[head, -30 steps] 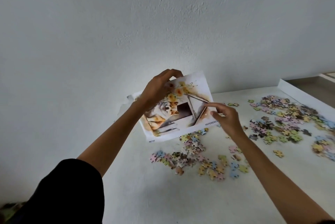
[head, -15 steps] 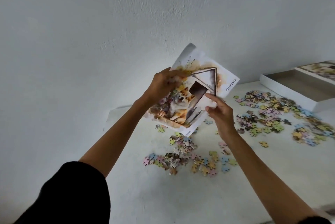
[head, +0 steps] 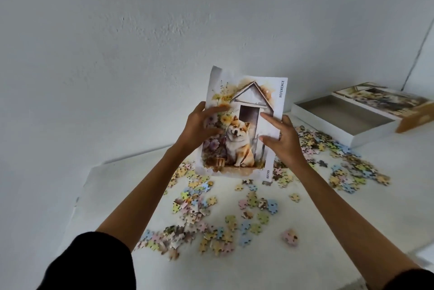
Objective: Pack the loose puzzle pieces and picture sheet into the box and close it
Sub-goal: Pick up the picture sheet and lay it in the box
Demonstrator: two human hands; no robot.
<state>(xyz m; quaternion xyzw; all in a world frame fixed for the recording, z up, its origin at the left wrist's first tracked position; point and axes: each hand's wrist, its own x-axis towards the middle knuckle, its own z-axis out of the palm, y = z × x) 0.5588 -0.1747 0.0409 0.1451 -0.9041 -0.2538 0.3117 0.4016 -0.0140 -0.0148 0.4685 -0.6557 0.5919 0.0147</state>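
Holding picture sheet [head: 249, 98] edges, left hand [head: 199, 126], right hand [head: 285, 142]

Holds picture sheet [head: 249, 102] upright between left hand [head: 199, 127] and right hand [head: 284, 139], above puzzle pieces [head: 195, 205] strewn on table [head: 122, 186]. Further right, behind the pieces, uncovered box [head: 340, 113] (lid [head: 385, 99] overlapping its right edge).

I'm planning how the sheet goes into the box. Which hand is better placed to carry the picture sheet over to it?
The right hand. Both hands hold the picture sheet upright, but the open box lies to the right, beyond the right hand; the left hand would have to cross.
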